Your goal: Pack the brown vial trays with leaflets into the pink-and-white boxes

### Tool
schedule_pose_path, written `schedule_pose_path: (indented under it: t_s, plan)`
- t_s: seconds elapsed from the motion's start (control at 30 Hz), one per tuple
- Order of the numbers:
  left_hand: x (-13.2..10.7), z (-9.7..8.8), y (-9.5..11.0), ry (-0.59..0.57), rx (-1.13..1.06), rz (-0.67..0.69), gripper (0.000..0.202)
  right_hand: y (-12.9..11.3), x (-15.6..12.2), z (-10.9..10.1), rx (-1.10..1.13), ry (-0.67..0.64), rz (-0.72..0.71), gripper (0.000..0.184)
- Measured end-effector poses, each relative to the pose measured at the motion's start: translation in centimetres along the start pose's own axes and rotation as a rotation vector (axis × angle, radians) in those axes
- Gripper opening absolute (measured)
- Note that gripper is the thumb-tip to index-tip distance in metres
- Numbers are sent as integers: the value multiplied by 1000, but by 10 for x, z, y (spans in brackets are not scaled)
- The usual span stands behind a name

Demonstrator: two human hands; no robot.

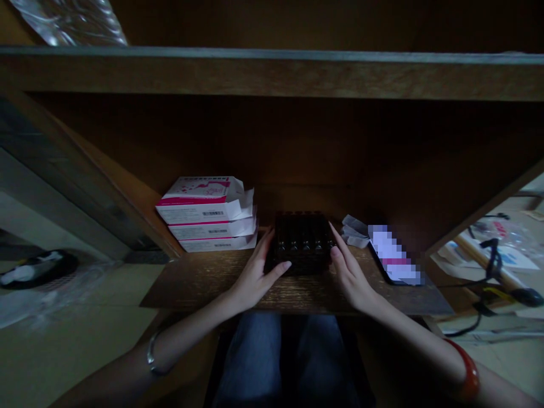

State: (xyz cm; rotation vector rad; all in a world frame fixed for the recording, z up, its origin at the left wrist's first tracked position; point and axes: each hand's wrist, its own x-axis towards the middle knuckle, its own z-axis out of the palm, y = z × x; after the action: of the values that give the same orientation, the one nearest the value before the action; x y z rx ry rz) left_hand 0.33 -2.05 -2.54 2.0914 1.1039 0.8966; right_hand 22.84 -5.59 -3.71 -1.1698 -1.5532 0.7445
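Observation:
Between my hands on the wooden shelf sits a block of dark, glossy vials (pixel 302 241), lying side by side in stacked rows. My left hand (pixel 257 272) grips its left side, with the thumb along the near face. On the opposite side, my right hand (pixel 348 269) presses its fingers and thumb against the block. Left of it are three white and pink cartons (pixel 208 212) piled up, their end flaps sticking out towards the right. Poor light hides the finer details of the vials.
Some folded white paper (pixel 356 231) and a phone with a lit screen (pixel 393 255) lie on the shelf's right part. A wooden ledge (pixel 272 73) crosses above, with clear plastic wrap (pixel 72 22) over it. Cables (pixel 488 277) and plastic litter the right side.

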Motion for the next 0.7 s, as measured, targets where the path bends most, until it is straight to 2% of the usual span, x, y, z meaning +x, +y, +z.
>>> schedule_pose_path:
  t_s: [0.1, 0.17, 0.2, 0.27, 0.33, 0.4, 0.47, 0.57, 0.7]
  plan:
    - [-18, 6, 1, 105, 184, 110, 81, 3, -15, 6, 20, 233, -11, 43]
    - [-34, 11, 1, 133, 295, 261, 93, 6, -28, 9, 38, 372, -48, 23]
    - [-42, 14, 0, 135, 317, 354, 97, 6, -33, 9, 40, 387, -83, 13]
    - [-56, 21, -3, 136, 265, 536, 99, 6, -43, 11, 15, 273, -170, 2]
    - [-66, 27, -4, 82, 131, 597, 92, 3, -49, 14, -35, 73, -253, 7]
    - [-71, 30, -2, -26, -9, 527, 77, 1, -52, 19, -75, -80, -320, 14]
    - [-70, 30, 4, -121, -147, 390, 60, 2, -50, 22, -89, -142, -315, 19]
    - [-60, 23, 13, -169, -468, 108, 40, 4, -44, 23, -62, -128, -150, 14]
    - [-42, 13, 19, -261, -877, -234, 35, 5, -35, 18, 72, -190, 41, 12]
